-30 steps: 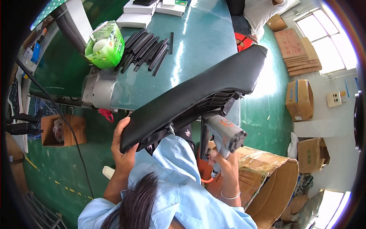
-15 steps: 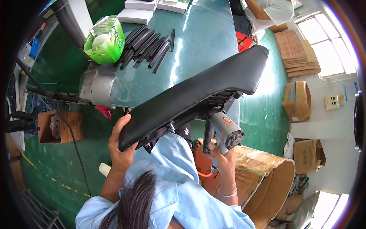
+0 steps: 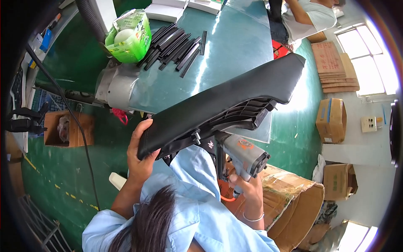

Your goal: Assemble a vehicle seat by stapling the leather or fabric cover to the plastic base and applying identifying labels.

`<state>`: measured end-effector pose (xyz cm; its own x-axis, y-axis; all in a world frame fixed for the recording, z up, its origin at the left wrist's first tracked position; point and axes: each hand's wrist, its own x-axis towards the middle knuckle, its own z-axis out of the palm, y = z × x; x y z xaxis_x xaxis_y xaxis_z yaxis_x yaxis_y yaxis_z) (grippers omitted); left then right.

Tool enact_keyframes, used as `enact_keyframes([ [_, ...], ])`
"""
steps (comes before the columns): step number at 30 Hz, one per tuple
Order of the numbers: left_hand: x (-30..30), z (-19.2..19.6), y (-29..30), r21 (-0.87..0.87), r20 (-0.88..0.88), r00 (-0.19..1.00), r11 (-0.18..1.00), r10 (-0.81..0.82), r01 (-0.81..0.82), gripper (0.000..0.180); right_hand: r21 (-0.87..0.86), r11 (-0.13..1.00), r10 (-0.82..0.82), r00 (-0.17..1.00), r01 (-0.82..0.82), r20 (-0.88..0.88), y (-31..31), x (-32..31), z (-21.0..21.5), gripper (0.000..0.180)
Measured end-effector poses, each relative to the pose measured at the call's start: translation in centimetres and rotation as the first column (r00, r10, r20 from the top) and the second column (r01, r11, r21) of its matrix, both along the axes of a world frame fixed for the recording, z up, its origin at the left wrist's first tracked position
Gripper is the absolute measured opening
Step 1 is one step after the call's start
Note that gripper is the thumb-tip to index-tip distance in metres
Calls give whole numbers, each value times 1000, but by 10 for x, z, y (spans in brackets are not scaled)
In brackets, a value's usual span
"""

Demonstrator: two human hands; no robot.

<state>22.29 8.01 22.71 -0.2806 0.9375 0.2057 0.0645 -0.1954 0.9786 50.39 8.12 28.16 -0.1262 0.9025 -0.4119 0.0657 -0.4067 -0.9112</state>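
Note:
A long black padded seat (image 3: 218, 101) is held tilted above the green worktable (image 3: 235, 38), its ribbed plastic underside facing me. My left hand (image 3: 140, 153) grips the seat's near left end. My right hand (image 3: 247, 189) holds a grey air stapler (image 3: 243, 157) by its handle, the tool's nose pressed up against the seat's underside edge. An orange coiled hose runs from the stapler's base.
Several black plastic strips (image 3: 176, 44) and a green bag (image 3: 128, 35) lie on the table. A grey machine (image 3: 115, 86) sits at the table's left edge. A large cardboard drum (image 3: 294, 201) stands at my right. Cardboard boxes (image 3: 331, 119) sit on the floor. Another person (image 3: 306, 14) works at the far end.
The seat has tipped a little, its far end rising to the right. My right hand has shifted the stapler slightly along the underside. My left hand keeps its grip.

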Motion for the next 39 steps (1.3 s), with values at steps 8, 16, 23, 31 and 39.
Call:
enact_keyframes([
  [8,3,0,4,-36,145,989,999,0,5,50,-67,990,126,989,-121,76,-4,-8,-5,33],
  [16,12,-9,5,-15,104,994,1000,18,-17,48,-78,977,199,980,-197,16,-13,-22,-6,37],
  [23,24,-3,8,24,142,990,1000,-2,-1,48,-181,964,197,980,-193,2,-26,-38,2,41],
  [31,27,-1,9,-11,160,987,1000,6,-4,48,-226,949,210,976,-219,-62,-29,-44,10,30],
  [39,-6,13,19,15,-11,981,981,-193,193,56,-131,934,328,944,-331,-45,-24,-45,-2,30],
])
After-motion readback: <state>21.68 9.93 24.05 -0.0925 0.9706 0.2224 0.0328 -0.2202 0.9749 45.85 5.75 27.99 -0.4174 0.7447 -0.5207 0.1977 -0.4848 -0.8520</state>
